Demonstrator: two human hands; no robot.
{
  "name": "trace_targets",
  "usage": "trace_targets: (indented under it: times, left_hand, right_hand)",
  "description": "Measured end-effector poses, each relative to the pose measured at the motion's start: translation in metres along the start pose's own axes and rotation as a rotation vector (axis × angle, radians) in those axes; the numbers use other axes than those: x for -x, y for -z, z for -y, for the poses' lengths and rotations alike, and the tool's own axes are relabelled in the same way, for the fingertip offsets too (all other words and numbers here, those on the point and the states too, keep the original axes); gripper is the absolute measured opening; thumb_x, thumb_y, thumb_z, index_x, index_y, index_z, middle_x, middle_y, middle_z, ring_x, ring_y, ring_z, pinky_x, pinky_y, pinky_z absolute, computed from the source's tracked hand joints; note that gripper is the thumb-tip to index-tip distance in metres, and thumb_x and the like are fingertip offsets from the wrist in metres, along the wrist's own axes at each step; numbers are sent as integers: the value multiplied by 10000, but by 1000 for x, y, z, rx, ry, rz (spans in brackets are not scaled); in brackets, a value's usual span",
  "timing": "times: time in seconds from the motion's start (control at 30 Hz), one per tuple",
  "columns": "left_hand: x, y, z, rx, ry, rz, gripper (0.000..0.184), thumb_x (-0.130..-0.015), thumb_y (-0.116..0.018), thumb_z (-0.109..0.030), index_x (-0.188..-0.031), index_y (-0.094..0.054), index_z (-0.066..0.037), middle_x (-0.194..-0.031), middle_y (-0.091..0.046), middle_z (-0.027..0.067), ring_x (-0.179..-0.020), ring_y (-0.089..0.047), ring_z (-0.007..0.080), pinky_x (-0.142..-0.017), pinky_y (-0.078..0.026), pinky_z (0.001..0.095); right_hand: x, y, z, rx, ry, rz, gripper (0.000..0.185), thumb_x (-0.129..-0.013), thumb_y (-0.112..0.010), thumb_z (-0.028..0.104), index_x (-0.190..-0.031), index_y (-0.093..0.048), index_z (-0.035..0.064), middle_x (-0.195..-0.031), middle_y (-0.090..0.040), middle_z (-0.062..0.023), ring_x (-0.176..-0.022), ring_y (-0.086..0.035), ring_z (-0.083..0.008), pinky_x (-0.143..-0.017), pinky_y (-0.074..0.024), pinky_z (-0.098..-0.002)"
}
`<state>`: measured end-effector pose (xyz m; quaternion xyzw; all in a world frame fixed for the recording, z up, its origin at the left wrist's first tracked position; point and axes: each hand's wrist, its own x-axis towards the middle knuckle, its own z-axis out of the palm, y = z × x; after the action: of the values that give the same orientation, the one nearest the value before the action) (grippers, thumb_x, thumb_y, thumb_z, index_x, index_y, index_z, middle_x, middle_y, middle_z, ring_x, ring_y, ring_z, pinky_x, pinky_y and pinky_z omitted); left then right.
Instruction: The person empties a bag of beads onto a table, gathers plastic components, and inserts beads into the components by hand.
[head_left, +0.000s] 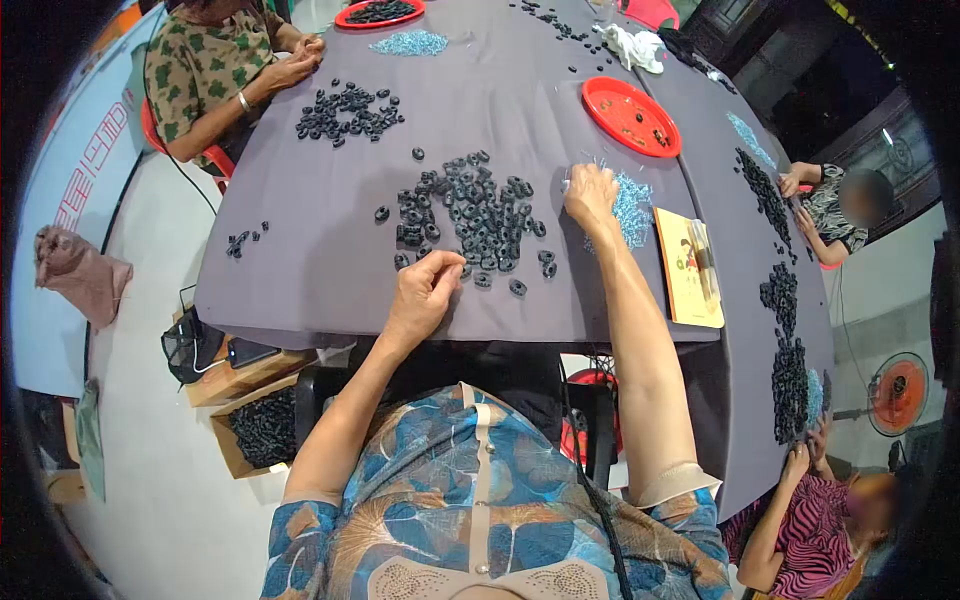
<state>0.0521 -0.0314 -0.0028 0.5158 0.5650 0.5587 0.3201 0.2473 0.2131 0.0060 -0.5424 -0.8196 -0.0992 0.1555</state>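
My left hand (425, 293) is closed in a pinch at the near edge of a heap of small black ring-shaped parts (470, 212). Whatever sits between its thumb and forefinger is too small or hidden to name. Farther right, my right hand (592, 197) reaches down to the left side of a pile of tiny light-blue and silvery pieces (632, 210). Its fingers are curled together there, and what they pinch is hidden. A few black parts lie loose around the heap, close to my left hand.
A yellow booklet (688, 270) lies right of the blue pile. Beyond it is a red tray (630, 117) with a few dark pieces. Another black heap (350, 112) lies by a person in a leaf-patterned shirt (205, 75). Two other people sit along the right side. A box of black parts (262, 428) stands below.
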Motion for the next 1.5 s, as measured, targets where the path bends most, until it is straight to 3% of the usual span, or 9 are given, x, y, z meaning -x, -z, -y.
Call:
trace_targets:
  times: [0.2,0.33,0.47,0.57,0.7,0.73,0.97,1.13,1.5]
  left_hand:
    - [0,-2,6,13,-45,-10,114,-893,-550,-98,-939,-619,-18,-673,-558,-26,-557,-445,15,-491,-351,187]
    - [-1,-1,-1,11,-15,-9,110,-889,-556,-95,-937,-623,-22,-675,-560,-29,-546,-442,13,-480,-347,187]
    - [1,0,-8,-12,33,8,116,-875,-559,-78,-933,-619,3,-700,-600,16,-647,-560,61,-581,-446,211]
    - [3,-1,-4,65,-38,-36,110,-893,-555,-99,-944,-629,-35,-695,-579,-26,-553,-455,13,-476,-353,171]
    - [13,-4,-9,208,24,-72,112,-888,-567,-79,-960,-629,-18,-724,-600,-6,-659,-554,46,-584,-443,188]
    - [15,-8,-7,246,-6,-47,122,-901,-563,-116,-979,-625,-45,-724,-591,-17,-556,-450,4,-469,-337,153]
    - [17,-14,-11,116,53,130,149,-894,-577,-147,-864,-616,-6,-633,-543,-36,-544,-440,12,-467,-348,181]
    - [16,-14,-14,158,72,123,186,-909,-552,-176,-830,-601,-16,-625,-527,-36,-552,-445,26,-485,-358,192]
    - [18,-14,-12,95,30,128,247,-919,-528,-198,-797,-614,-2,-631,-539,-18,-597,-479,40,-526,-388,212]
  right_hand:
    - [32,27,10,-127,65,-196,119,-803,-489,88,-905,-504,28,-898,-584,-180,-916,-526,-377,-741,-397,-477]
    - [67,53,30,-545,-104,-224,96,-823,-504,33,-900,-466,-10,-832,-558,-236,-777,-553,-425,-676,-423,-479]
    - [116,72,57,-918,-138,-185,81,-825,-531,30,-882,-478,7,-738,-571,-173,-648,-578,-322,-598,-446,-401]
    - [143,77,77,-1084,-107,-173,114,-788,-557,-29,-884,-523,22,-751,-575,-137,-654,-584,-264,-609,-467,-354]
    - [166,95,102,-1018,131,-125,198,-720,-560,-70,-904,-549,3,-844,-545,-161,-774,-577,-331,-671,-469,-390]
    - [170,91,107,-1025,158,-99,225,-694,-535,-89,-903,-545,-4,-839,-534,-168,-786,-563,-357,-682,-463,-406]
    - [180,81,119,-1172,92,-143,298,-634,-484,-121,-906,-538,-13,-848,-562,-163,-799,-573,-363,-700,-475,-395]
    - [183,82,119,-1187,64,-87,304,-667,-492,-123,-942,-549,-8,-845,-575,-137,-756,-595,-284,-672,-481,-344]
    - [181,83,115,-1116,144,-76,281,-649,-464,-98,-893,-569,-8,-816,-581,-159,-771,-597,-333,-695,-478,-360]
